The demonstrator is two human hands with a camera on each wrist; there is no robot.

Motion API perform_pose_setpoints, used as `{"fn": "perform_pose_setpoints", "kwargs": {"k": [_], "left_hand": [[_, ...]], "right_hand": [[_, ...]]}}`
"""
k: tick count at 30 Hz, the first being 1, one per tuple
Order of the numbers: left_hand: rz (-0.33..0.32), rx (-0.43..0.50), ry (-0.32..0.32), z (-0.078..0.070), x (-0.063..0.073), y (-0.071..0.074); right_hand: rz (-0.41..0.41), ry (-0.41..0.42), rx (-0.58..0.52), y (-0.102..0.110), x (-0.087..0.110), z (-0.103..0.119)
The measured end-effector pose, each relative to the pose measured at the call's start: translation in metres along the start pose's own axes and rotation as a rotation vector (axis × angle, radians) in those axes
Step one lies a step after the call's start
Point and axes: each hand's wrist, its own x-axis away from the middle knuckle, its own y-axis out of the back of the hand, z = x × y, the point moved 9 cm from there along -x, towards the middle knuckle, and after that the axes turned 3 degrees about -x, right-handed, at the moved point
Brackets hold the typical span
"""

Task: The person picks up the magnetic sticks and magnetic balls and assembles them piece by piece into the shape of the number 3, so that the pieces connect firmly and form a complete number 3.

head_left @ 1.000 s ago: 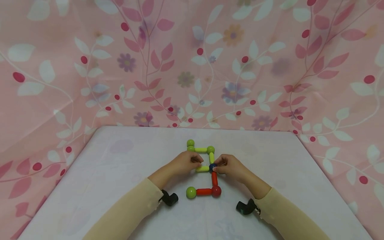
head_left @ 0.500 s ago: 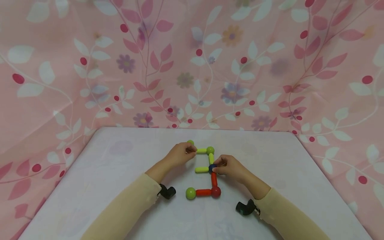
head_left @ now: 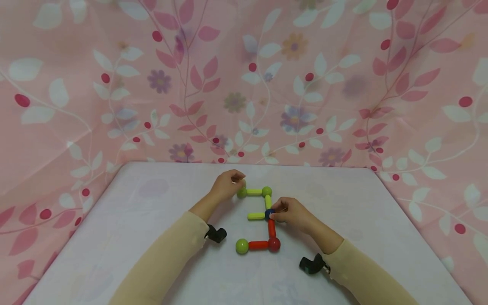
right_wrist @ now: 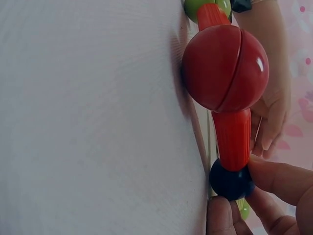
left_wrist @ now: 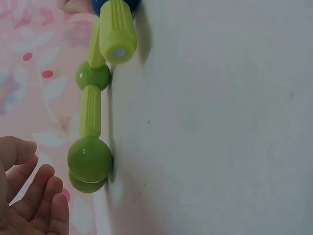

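Magnetic-looking rods and balls form a figure on the table. My right hand [head_left: 292,214] pinches its dark blue ball [right_wrist: 230,180] between thumb and fingers. From this ball run a red rod [right_wrist: 232,139], a yellow-green rod towards the far side, and another yellow-green rod [head_left: 256,216] leftwards with a free end. My left hand [head_left: 228,185] hovers by the far-left green ball [left_wrist: 90,159], its fingers loosely bent and holding nothing. Behind that ball, a second green ball [left_wrist: 88,185] is partly hidden. A further green ball [head_left: 267,192] marks the far right corner.
On the near side, a red ball [head_left: 274,244] joins a red rod [head_left: 259,245] that ends at a green ball [head_left: 242,246]. The white-covered table [head_left: 152,262] meets a pink floral cloth [head_left: 236,101] at its far edge.
My left hand has moved away from the free-ended yellow-green rod, to the far-left green balls. My right hand keeps its grip on the blue ball.
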Motion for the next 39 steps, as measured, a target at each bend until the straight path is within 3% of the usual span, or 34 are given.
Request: {"fn": "perform_pose_setpoints", "kwargs": {"k": [11,23,39], "left_hand": [[-0.006,0.021,0.090,0.023,-0.014,-0.006],[0.017,0.021,0.135,0.031,-0.020,-0.018],[0.011,0.005,0.170,0.036,-0.022,-0.020]], "right_hand": [[-0.003,-0.003,0.002,0.000,0.000,0.001],[-0.011,-0.019,-0.001,0.000,0.000,-0.002],[-0.009,-0.027,-0.013,0.000,0.002,-0.002]]}}
